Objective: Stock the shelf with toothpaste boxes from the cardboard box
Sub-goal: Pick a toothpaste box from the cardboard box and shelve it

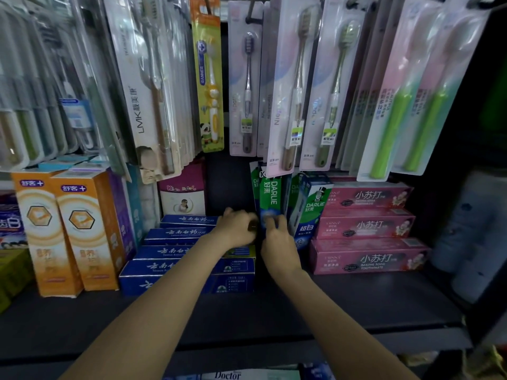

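Observation:
A green Darlie toothpaste box (271, 197) stands upright on the dark shelf (343, 303), among other upright Darlie boxes (312, 208). My right hand (278, 242) grips its lower end from the front. My left hand (237, 229) is curled against its left side, above the stack of blue toothpaste boxes (175, 253). The cardboard box is out of view.
Pink baking-soda toothpaste boxes (367, 229) are stacked flat at the right. Orange boxes (82, 231) stand upright at the left. Toothbrush packs (293, 86) hang low over the shelf. A white Doctor box (227, 375) shows at the bottom edge.

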{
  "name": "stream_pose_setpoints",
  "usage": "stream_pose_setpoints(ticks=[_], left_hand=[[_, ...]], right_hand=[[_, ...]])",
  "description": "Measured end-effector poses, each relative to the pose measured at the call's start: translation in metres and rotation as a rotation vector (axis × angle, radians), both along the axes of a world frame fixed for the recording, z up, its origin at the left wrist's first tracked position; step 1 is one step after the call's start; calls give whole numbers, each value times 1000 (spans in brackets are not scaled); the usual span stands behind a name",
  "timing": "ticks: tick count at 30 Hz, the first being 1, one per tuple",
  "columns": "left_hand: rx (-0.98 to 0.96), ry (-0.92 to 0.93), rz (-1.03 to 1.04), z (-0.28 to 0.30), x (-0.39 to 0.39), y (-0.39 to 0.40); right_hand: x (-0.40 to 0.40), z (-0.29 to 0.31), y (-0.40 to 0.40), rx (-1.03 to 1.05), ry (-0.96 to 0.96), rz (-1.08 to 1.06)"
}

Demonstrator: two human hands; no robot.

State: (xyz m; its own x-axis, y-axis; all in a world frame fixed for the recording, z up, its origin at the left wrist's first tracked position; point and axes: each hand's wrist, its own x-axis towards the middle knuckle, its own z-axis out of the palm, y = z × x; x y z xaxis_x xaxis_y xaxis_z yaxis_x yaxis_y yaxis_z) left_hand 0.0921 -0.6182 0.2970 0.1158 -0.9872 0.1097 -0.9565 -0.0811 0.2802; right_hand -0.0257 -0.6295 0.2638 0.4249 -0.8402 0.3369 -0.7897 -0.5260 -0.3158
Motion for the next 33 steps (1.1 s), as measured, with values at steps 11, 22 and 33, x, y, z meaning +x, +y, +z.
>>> stream_pose_setpoints(ticks=[11, 22, 33], left_hand=[[-229, 814, 55, 4, -45, -44], [-309, 791, 166, 7, -51, -34], [-273, 827, 222, 10, -64, -23]], right_hand=[[-73, 34, 24, 362, 512, 261], [-72, 33, 27, -482, 450, 404], [-133, 79, 6, 64, 462, 78]])
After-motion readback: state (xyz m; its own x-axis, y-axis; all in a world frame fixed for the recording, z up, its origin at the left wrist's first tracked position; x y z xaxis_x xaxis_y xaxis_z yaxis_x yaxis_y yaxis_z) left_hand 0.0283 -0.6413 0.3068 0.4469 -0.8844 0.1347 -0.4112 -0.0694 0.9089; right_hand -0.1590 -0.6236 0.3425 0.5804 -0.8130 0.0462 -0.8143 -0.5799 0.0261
